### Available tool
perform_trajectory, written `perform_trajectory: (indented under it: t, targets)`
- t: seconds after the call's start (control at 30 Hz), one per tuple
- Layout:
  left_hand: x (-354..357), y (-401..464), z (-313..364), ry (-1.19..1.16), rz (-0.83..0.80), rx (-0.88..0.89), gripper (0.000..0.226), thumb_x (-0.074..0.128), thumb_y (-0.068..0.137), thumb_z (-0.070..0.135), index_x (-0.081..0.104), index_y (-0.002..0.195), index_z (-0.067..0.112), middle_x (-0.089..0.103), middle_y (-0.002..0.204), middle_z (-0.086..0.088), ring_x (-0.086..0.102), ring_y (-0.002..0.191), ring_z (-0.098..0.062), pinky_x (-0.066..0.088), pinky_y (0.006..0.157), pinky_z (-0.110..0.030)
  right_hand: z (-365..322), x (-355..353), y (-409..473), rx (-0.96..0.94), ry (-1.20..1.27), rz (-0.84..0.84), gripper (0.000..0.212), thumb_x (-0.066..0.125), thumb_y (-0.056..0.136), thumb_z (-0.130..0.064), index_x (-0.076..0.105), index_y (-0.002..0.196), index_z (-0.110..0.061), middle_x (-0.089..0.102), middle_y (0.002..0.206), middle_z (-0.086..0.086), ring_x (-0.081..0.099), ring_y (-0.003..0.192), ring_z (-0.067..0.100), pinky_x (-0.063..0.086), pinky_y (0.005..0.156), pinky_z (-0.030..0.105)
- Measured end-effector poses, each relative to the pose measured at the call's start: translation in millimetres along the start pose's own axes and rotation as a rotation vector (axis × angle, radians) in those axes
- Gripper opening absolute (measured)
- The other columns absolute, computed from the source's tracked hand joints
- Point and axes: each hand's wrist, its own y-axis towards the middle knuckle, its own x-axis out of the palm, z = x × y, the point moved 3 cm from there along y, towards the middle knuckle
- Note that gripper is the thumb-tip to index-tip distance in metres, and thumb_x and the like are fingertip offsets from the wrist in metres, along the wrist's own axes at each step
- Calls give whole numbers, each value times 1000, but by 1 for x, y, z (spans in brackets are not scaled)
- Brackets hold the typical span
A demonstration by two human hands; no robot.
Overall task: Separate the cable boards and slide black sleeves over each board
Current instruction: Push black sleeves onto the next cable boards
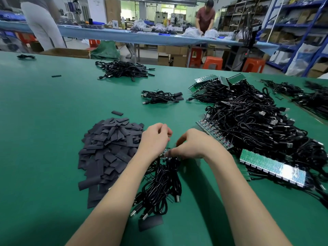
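Observation:
My left hand [154,139] and my right hand [194,145] meet over a small strip of green cable boards [167,153] at the middle of the green table [44,121]. Both hands grip the strip with curled fingers; the right fingertips are blurred. Black USB cables [159,185] hang from the strip toward me. A heap of flat black sleeves [108,148] lies just left of my left hand. One loose black sleeve [150,222] lies near the front between my forearms.
A big tangle of cables with joined board panels [248,125] fills the right side, with a shiny panel [273,166] at the near right. Sleeved cable bundles [124,69] [161,97] lie farther back. A person stands at a blue bench [124,35] beyond the table.

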Motion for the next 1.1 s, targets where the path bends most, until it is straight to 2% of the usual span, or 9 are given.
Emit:
perform_trajectory:
  t: [0.17, 0.23, 0.3, 0.4, 0.63, 0.8, 0.87, 1.0, 1.1]
  targets:
    - [-1, 0, 2, -62, -54, -14, 34, 48, 102, 32, 69, 80, 18, 74, 83, 5, 73, 79, -14, 57, 90, -43, 4, 5, -1, -17, 480, -69, 26, 85, 76, -24, 72, 92, -7, 58, 70, 2, 51, 65, 17, 55, 71, 32]
    - [-2, 1, 4, -122, -114, -28, 34, 50, 103, 34, 69, 81, 16, 74, 79, 7, 73, 73, -12, 57, 82, -38, 10, 6, -1, -22, 720, -156, 9, 77, 84, -8, 69, 87, -11, 57, 63, 0, 52, 59, 11, 58, 69, 27]
    - [-4, 1, 8, -165, -163, -36, 34, 51, 104, 34, 69, 82, 15, 73, 76, 9, 71, 70, -10, 54, 71, -28, 15, 6, -2, -20, 810, -195, 10, 72, 87, -2, 69, 86, -11, 61, 63, 0, 57, 57, 8, 60, 64, 22]
    - [-5, 0, 10, -228, -192, -58, 33, 52, 104, 31, 68, 82, 13, 72, 79, 4, 71, 71, -12, 54, 69, -24, 18, 7, -4, -23, 887, -228, 8, 73, 88, -5, 70, 84, -12, 68, 70, 1, 63, 62, 8, 61, 69, 24]
    - [-8, -2, 12, -357, -211, -109, 21, 68, 95, 34, 68, 93, 12, 76, 93, -4, 72, 81, -18, 54, 90, -37, 19, 3, -4, -90, 1047, -180, 15, 72, 86, 4, 69, 85, -11, 68, 65, -4, 58, 54, 6, 57, 60, 20]
    - [-7, -9, 15, -610, -367, -252, 25, 77, 83, 13, 66, 106, 10, 75, 85, -6, 69, 67, -12, 55, 56, -23, 24, -7, 3, -178, 1301, -16, 13, 71, 87, -1, 70, 93, -13, 71, 74, -1, 59, 59, 8, 54, 74, 26]
    - [-6, -10, 17, -682, -377, -260, 22, 73, 87, 5, 66, 107, 7, 73, 86, -9, 70, 66, -13, 55, 56, -21, 27, -7, 4, -174, 1307, -39, 15, 74, 85, -6, 69, 97, -13, 68, 74, 1, 59, 59, 9, 56, 79, 30]
    - [-6, -11, 19, -746, -390, -263, 17, 72, 85, 4, 68, 101, 7, 73, 84, -11, 71, 64, -15, 55, 54, -21, 26, -3, 1, -136, 1284, -113, 37, 84, 66, -22, 71, 99, -10, 66, 77, 4, 58, 59, 8, 56, 63, 22]
    - [-7, -11, 21, -766, -445, -225, 21, 74, 74, 12, 75, 95, 9, 75, 87, -10, 72, 70, -15, 58, 60, -23, 24, -3, 0, -146, 1373, -153, 30, 83, 65, -18, 73, 92, -10, 74, 82, 4, 66, 63, 10, 55, 58, 19]
